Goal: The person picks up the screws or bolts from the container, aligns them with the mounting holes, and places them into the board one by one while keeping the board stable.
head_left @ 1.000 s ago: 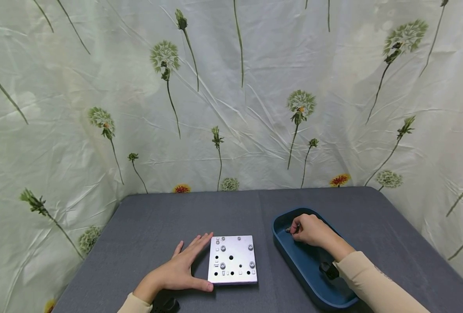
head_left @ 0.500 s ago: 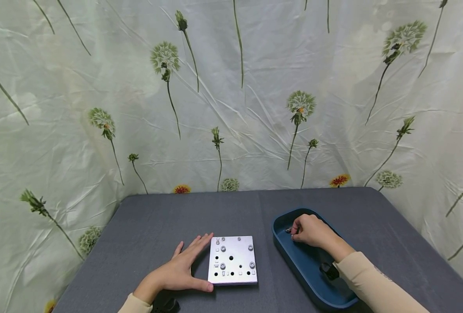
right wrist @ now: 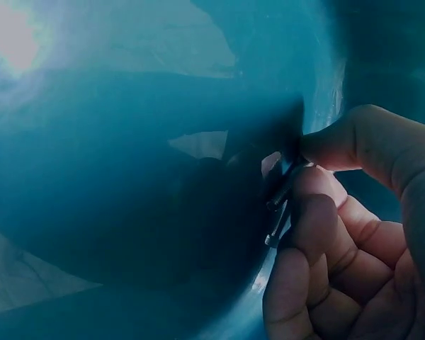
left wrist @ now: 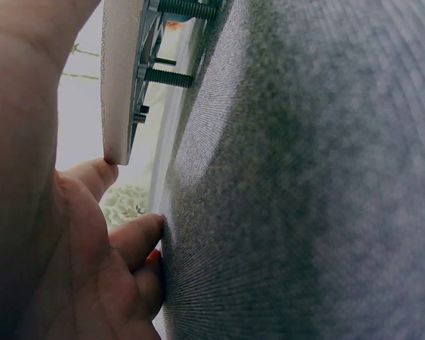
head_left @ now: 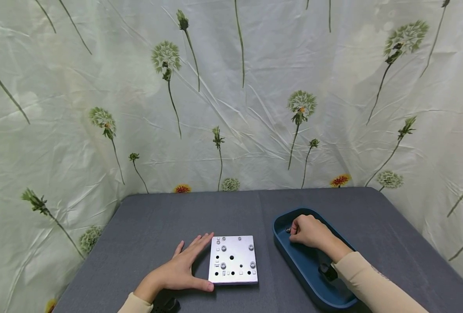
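A flat silver metal plate (head_left: 233, 256) with holes and several screws stuck in it lies mid-table. My left hand (head_left: 180, 270) spans its left edge, thumb at the near corner and index fingertip at the far corner, fingers fairly straight. In the left wrist view, threaded screw shafts (left wrist: 171, 76) poke out from the plate's underside above the cloth. My right hand (head_left: 309, 231) reaches into the far end of a blue tray (head_left: 294, 265). Its thumb and curled fingers pinch at small dark screws (right wrist: 278, 202), which show between the fingertips in the right wrist view.
Grey cloth (head_left: 184, 217) covers the table. A white curtain (head_left: 231, 108) printed with dandelions hangs behind and at both sides. The tray's raised wall surrounds my right hand. Black wrist cameras (head_left: 328, 270) sit under both wrists.
The right thumb and fingers have shifted slightly among the screws at the tray's far end. My left hand and the plate have stayed in place.
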Demonstrator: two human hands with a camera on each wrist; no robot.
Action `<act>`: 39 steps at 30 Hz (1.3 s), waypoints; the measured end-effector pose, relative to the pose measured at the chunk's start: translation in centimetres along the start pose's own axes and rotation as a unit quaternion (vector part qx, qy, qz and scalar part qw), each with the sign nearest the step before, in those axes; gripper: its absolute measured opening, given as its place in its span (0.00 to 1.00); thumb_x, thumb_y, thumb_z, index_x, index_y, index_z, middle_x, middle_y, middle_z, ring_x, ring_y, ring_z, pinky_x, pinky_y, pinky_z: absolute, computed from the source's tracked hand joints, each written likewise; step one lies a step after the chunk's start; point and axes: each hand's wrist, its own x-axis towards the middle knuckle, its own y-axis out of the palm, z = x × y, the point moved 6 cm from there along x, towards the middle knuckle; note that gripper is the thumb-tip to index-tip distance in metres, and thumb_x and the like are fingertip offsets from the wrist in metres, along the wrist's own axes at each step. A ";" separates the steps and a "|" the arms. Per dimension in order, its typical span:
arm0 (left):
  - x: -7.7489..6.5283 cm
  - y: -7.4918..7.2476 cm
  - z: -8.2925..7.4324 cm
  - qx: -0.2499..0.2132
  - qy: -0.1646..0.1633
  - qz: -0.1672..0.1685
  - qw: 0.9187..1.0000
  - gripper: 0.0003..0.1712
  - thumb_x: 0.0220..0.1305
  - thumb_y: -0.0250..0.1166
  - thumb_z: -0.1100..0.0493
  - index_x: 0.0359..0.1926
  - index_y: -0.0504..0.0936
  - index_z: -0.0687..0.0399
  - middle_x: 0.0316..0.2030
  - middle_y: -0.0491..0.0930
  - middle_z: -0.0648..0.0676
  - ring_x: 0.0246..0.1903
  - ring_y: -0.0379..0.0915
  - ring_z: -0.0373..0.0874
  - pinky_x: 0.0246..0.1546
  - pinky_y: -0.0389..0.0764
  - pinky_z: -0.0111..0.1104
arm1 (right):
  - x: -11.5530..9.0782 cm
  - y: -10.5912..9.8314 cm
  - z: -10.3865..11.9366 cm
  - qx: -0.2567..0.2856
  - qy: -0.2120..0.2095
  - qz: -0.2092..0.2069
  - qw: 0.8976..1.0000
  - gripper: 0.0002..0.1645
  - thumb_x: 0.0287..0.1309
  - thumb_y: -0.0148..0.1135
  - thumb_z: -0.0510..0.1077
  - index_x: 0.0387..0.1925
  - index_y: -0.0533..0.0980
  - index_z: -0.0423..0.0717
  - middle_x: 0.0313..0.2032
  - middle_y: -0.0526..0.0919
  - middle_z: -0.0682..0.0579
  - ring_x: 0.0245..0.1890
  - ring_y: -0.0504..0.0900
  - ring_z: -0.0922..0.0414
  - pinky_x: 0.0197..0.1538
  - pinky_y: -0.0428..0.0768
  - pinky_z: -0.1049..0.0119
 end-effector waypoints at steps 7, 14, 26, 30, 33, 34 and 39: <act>0.1 0.0 0.1 -0.002 -0.001 0.000 1.000 0.74 0.50 0.83 0.31 0.88 0.49 0.39 0.87 0.48 0.53 0.87 0.40 0.63 0.73 0.29 0.80 | 0.0 0.1 0.3 -0.010 -0.004 -0.001 1.000 0.11 0.57 0.75 0.42 0.23 0.81 0.53 0.21 0.79 0.59 0.20 0.74 0.61 0.27 0.72 0.65; 0.1 0.0 0.0 -0.002 -0.003 0.000 1.000 0.74 0.49 0.83 0.31 0.88 0.49 0.39 0.87 0.48 0.54 0.87 0.41 0.63 0.73 0.29 0.80 | 0.3 0.0 0.2 -0.007 0.007 -0.002 1.000 0.12 0.56 0.75 0.44 0.21 0.80 0.54 0.19 0.78 0.59 0.19 0.73 0.61 0.26 0.71 0.66; 0.1 0.0 0.0 -0.002 -0.003 0.000 1.000 0.74 0.49 0.83 0.31 0.88 0.49 0.39 0.87 0.48 0.54 0.87 0.41 0.64 0.73 0.29 0.80 | 0.1 -0.6 0.8 0.012 -0.018 -0.018 1.000 0.09 0.58 0.75 0.44 0.26 0.81 0.51 0.20 0.78 0.58 0.21 0.74 0.61 0.28 0.73 0.65; 0.1 0.0 0.0 -0.003 -0.004 0.000 1.000 0.74 0.50 0.83 0.31 0.88 0.49 0.39 0.87 0.48 0.54 0.87 0.41 0.64 0.73 0.29 0.80 | 0.1 -0.9 1.2 0.022 -0.022 -0.023 0.999 0.08 0.58 0.73 0.43 0.27 0.81 0.49 0.20 0.78 0.58 0.21 0.74 0.61 0.29 0.74 0.65; 0.1 0.0 0.0 -0.002 -0.005 0.000 1.000 0.74 0.49 0.83 0.31 0.88 0.49 0.39 0.87 0.49 0.54 0.87 0.41 0.64 0.73 0.29 0.81 | 0.0 -1.2 1.5 0.028 -0.021 -0.026 0.999 0.07 0.57 0.72 0.42 0.27 0.81 0.49 0.20 0.78 0.58 0.21 0.74 0.61 0.29 0.74 0.65; 0.2 0.0 0.0 -0.002 -0.006 0.000 1.000 0.74 0.49 0.83 0.31 0.88 0.49 0.39 0.87 0.48 0.54 0.87 0.41 0.64 0.73 0.29 0.81 | -0.1 -1.3 1.6 0.029 -0.022 -0.028 0.999 0.07 0.57 0.72 0.42 0.27 0.81 0.49 0.20 0.78 0.58 0.20 0.74 0.61 0.29 0.73 0.65; 0.2 0.0 0.1 0.001 -0.006 0.000 1.000 0.74 0.49 0.83 0.30 0.88 0.49 0.40 0.87 0.49 0.54 0.87 0.41 0.64 0.72 0.29 0.81 | -0.1 -1.8 2.1 0.034 -0.030 -0.037 0.998 0.05 0.56 0.70 0.41 0.27 0.81 0.49 0.20 0.78 0.59 0.20 0.73 0.61 0.30 0.73 0.66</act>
